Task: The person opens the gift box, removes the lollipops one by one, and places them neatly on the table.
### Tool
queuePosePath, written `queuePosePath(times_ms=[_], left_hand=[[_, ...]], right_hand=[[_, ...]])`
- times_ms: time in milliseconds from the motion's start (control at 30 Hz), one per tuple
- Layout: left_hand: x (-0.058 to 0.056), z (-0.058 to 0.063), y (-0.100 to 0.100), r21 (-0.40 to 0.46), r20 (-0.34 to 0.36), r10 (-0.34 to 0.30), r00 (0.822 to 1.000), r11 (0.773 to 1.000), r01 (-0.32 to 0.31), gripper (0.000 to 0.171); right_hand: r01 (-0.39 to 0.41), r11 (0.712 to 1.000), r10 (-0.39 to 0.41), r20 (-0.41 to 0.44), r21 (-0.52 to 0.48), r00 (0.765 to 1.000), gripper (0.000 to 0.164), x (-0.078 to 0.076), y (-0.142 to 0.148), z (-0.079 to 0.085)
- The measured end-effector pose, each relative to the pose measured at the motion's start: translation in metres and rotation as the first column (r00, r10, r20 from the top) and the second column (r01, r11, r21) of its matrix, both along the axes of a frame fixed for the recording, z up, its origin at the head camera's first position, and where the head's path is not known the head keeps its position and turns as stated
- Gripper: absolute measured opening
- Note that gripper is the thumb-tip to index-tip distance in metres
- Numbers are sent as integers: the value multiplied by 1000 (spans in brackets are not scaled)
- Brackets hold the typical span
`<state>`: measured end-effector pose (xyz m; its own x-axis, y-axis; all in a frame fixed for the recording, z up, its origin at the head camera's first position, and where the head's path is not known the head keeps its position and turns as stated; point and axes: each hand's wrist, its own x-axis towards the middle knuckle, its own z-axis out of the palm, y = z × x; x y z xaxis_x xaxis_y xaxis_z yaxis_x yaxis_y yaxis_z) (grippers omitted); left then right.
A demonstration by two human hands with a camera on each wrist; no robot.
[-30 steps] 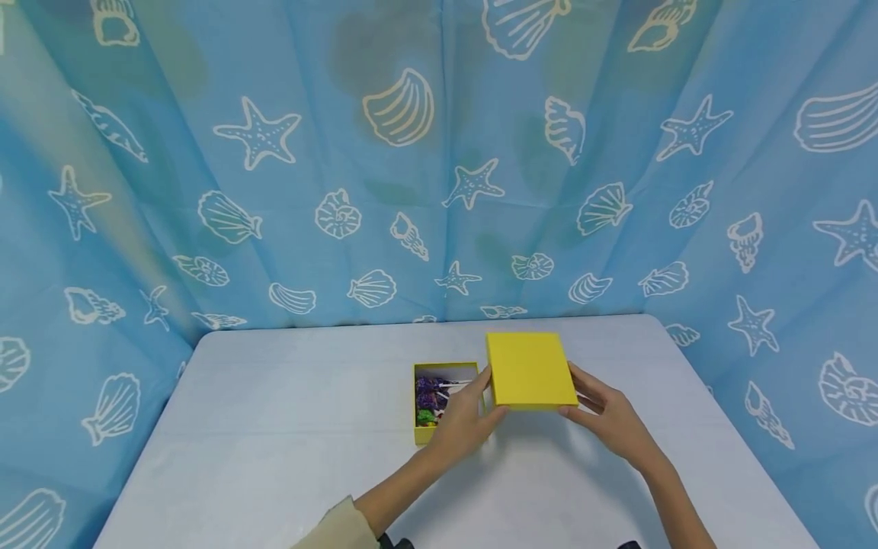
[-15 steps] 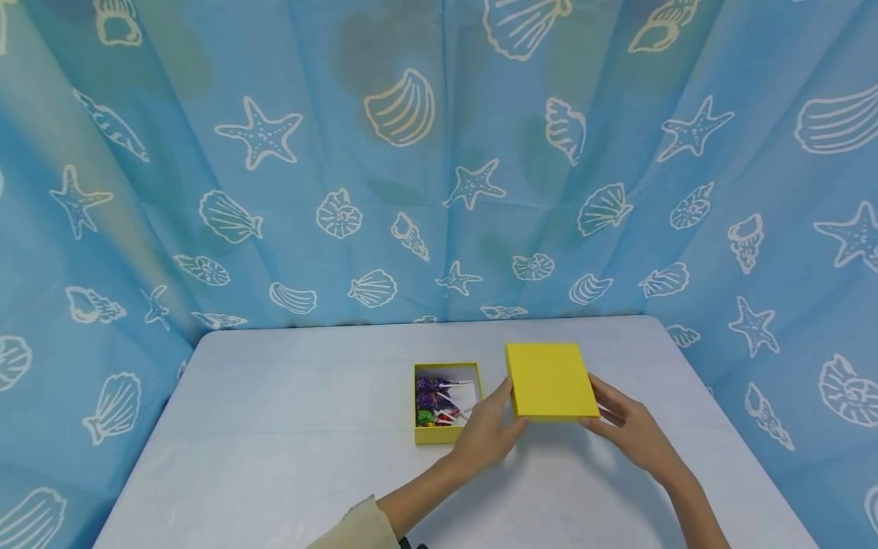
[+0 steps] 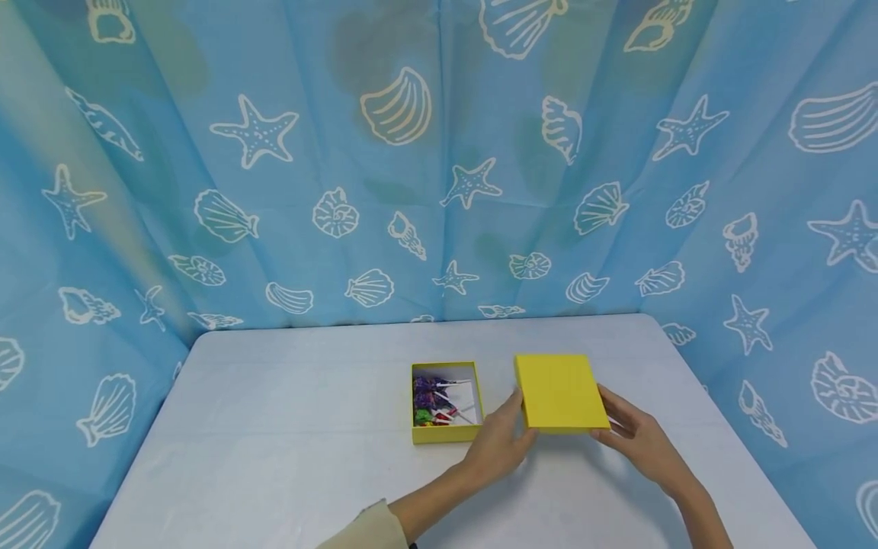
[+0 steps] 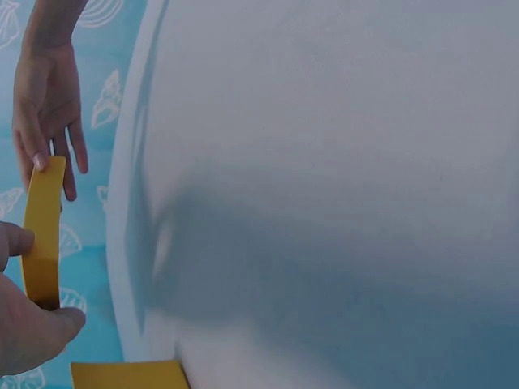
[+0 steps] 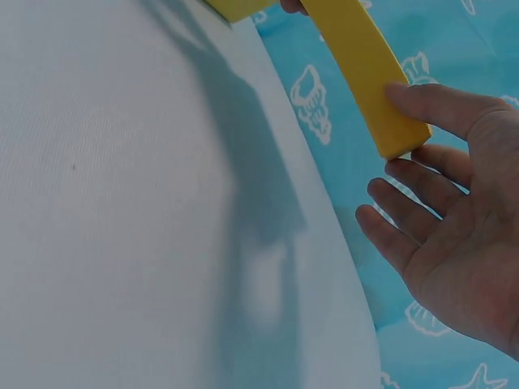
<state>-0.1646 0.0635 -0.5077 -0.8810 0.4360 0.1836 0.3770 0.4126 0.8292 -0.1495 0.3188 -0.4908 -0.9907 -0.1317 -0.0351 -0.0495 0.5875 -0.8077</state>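
Note:
A square yellow box lid (image 3: pixel 561 393) is held flat above the table, right of the box, and its side wall shows as a yellow strip (image 4: pixel 45 235) in the left wrist view. My left hand (image 3: pixel 497 442) pinches its left edge between thumb and fingers. At the opposite edge, my right hand (image 3: pixel 641 442) grips with the thumb on the near wall (image 5: pixel 373 81) and fingertips at the corner. The uncovered yellow box (image 3: pixel 447 435) stands on the table. Inside lie lollipops with purple wrappers (image 3: pixel 427 393), white sticks, and a green and a red piece near the front.
A white-covered table (image 3: pixel 288 427) lies under everything, and its far edge meets a blue curtain (image 3: pixel 439 229) printed with shells and starfish. The lid's shadow (image 5: pixel 259 186) falls on the cloth. The box stands just left of my left hand.
Both hands have carried the lid to the right and a little nearer and lower, away from the box. More of the box's contents now shows. The box has stayed in place.

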Motion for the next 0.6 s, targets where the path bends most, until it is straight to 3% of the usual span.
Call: queuePosePath(times_ms=[267, 600], left_hand=[[-1, -7, 12, -25, 4, 19, 1000, 999, -19, 67], [-7, -17, 36, -43, 58, 42, 997, 998, -39, 64]], right_hand=[[3, 1000, -4, 31, 5, 1000, 84, -2, 10, -5], [18, 1000, -19, 73, 11, 997, 85, -6, 27, -10]])
